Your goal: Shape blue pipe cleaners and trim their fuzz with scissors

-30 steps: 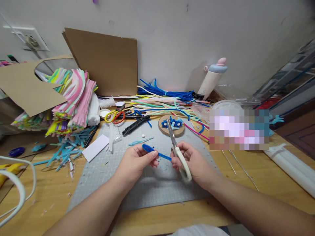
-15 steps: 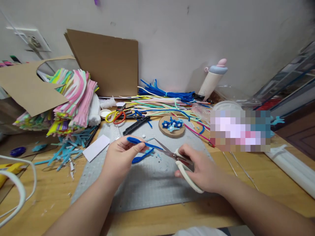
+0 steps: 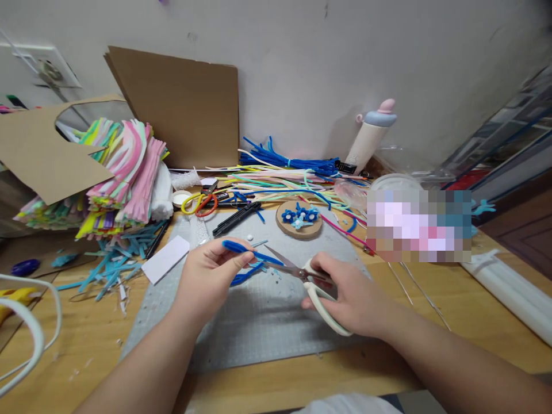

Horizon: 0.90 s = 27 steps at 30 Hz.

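Between thumb and fingers, my left hand [image 3: 211, 275] pinches a looped blue pipe cleaner [image 3: 235, 249] above the grey cutting mat [image 3: 259, 339]. Its free end points right, towards the scissors. My right hand [image 3: 345, 287] grips white-handled scissors [image 3: 321, 305] with the blades parted. The blades reach the end of the pipe cleaner; whether they touch it I cannot tell. More blue pipe cleaner [image 3: 245, 277] hangs just below my left fingers. Beyond the hands, a round cardboard disc [image 3: 302, 233] carries small blue flowers [image 3: 288, 217] with white centres.
Yellow-and-red scissors [image 3: 199, 203] and a black tool [image 3: 237, 218] lie behind the mat. Coloured pipe cleaners [image 3: 276, 183] spread along the wall, with bundles [image 3: 125, 167] at left. A bottle [image 3: 370, 138] leans at the back. A white card [image 3: 166, 260] lies left, a white roll [image 3: 509, 296] right.
The scissors have moved slightly left, so their blades reach further along the end of the blue pipe cleaner. My left hand keeps its hold. The whole view has shifted a little.
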Each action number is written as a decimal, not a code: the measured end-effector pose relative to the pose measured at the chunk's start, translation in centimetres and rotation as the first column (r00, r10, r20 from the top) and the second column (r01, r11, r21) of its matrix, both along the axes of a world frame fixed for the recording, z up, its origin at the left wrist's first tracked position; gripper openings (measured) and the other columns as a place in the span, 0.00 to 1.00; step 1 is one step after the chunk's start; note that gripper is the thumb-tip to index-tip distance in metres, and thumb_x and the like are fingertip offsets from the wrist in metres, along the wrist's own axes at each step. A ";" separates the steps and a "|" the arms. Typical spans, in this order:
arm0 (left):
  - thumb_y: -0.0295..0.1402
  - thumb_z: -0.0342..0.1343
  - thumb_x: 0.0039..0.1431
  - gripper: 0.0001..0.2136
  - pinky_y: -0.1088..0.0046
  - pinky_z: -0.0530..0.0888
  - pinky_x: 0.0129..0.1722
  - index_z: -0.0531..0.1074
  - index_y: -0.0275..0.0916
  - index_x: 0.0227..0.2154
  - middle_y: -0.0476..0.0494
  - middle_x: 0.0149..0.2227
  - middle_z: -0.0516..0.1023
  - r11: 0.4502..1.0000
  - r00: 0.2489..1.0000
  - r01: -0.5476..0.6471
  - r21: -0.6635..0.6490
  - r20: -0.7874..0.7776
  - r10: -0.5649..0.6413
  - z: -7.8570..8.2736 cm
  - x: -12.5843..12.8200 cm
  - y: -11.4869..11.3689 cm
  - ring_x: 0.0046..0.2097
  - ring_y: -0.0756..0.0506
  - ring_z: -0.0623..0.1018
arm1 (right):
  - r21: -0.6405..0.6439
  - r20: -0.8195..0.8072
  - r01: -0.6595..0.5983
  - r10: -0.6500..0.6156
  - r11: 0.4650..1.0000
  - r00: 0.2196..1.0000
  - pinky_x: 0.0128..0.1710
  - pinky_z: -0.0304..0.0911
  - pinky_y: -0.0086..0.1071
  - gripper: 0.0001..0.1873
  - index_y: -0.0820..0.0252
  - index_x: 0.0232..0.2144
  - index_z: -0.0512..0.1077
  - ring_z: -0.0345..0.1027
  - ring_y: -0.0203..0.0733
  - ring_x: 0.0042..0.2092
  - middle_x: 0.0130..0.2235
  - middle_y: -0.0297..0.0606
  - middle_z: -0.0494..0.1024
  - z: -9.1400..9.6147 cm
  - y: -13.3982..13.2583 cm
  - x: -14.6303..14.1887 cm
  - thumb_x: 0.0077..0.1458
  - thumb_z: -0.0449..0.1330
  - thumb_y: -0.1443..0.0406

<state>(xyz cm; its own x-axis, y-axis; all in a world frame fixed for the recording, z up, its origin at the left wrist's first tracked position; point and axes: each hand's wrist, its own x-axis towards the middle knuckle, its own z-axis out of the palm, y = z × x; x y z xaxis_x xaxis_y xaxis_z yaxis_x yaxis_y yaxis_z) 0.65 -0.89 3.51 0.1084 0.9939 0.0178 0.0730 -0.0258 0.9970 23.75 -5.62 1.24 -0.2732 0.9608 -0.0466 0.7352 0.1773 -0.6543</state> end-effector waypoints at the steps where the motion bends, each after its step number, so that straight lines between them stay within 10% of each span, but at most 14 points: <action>1: 0.31 0.63 0.44 0.03 0.77 0.69 0.29 0.75 0.38 0.24 0.50 0.23 0.76 1.000 1.000 0.002 0.005 -0.009 -0.002 0.0 0.0 0.0 0.28 0.49 0.73 | -0.005 -0.001 -0.002 0.002 1.000 1.000 0.24 0.50 0.28 0.20 0.56 0.29 0.57 0.57 0.34 0.27 0.27 0.28 0.66 0.0 0.0 0.0 0.46 0.62 0.52; 27: 0.30 0.63 0.45 0.02 0.78 0.68 0.28 0.75 0.39 0.24 0.51 0.24 0.75 0.995 0.982 0.070 -0.070 0.181 -0.056 -1.1 0.2 0.1 0.27 0.52 0.71 | -0.025 -0.038 -0.020 0.019 0.999 0.999 0.24 0.48 0.27 0.17 0.56 0.28 0.57 0.54 0.33 0.26 0.24 0.26 0.64 -0.1 -0.2 -0.2 0.46 0.62 0.56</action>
